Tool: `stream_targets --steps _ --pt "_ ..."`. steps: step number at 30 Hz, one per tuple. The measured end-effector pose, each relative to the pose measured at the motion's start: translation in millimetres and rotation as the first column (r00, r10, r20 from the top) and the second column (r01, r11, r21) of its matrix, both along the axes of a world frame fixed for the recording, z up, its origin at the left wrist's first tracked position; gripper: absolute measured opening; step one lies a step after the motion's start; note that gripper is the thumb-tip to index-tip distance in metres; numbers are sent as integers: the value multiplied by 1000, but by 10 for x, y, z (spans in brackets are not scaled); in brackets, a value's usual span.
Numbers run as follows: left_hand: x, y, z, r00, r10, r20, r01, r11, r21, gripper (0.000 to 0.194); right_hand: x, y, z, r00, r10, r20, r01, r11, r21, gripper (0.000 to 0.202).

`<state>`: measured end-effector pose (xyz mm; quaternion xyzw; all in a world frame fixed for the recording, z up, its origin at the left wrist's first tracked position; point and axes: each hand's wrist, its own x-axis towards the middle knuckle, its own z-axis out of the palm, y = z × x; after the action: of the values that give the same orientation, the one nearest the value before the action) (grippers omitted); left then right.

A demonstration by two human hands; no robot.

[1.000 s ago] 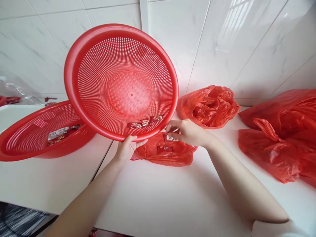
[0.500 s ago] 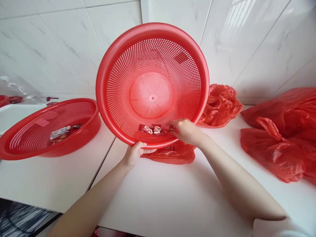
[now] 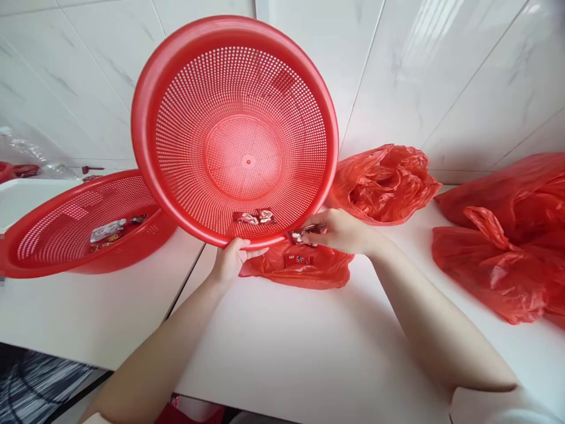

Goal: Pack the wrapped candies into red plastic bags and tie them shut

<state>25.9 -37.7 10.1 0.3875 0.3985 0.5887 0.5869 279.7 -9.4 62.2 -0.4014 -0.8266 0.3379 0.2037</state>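
Note:
My left hand (image 3: 232, 259) grips the lower rim of a red perforated plastic basket (image 3: 309, 118), thumb inside, fingers under. The basket is tilted up so its inside faces me. Two small wrapped candies (image 3: 255, 217) with dark red wrappers lie in its lower side. Just outside the rim, at lower right, my right hand (image 3: 342, 231) pinches another wrapped candy (image 3: 306, 235). Below it lies an open red plastic bag (image 3: 326, 274), with a red packet (image 3: 298, 259) showing inside. The basket's rim hides part of the bag.
A second red basket (image 3: 128, 259) with several packets stands at left, overlapped by the tilted one. A crumpled red bag (image 3: 388, 182) is at the back; more red bags (image 3: 489, 271) lie right. A white table (image 3: 273, 347) meets a tiled wall (image 3: 397, 76).
The tilted basket has moved left and slightly up with my left hand. My right hand has come out of it with a candy, now over the bag.

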Motion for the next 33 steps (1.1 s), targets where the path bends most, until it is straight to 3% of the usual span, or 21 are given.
stream_targets --steps 3,7,14,19,23,29,33 --pt "-8 4 19 1000 28 -10 -28 1000 9 29 -28 -4 -51 998 31 -54 -30 999 23 25" --pt "4 -9 27 999 43 -11 -43 999 18 32 -36 -10 -55 990 -101 -96 119 973 199 21" --pt "132 -159 -6 986 -157 54 161 983 -92 36 -176 -69 -90 995 -98 18 81 903 422 24" --pt "194 -249 -47 971 -238 35 241 962 -126 40 -298 -59 -268 984 -80 158 20 937 348 40" --pt "168 -203 -73 982 -187 -1 185 973 -139 38 -293 -35 -289 988 -49 147 4 958 288 29" --pt "105 -127 -54 983 -176 47 180 975 -130 35 -182 44 -187 966 -259 17 238 908 345 29" --pt "78 -85 -21 994 -97 41 100 991 -93 25 -59 31 -57 958 -277 -77 287 933 217 26"
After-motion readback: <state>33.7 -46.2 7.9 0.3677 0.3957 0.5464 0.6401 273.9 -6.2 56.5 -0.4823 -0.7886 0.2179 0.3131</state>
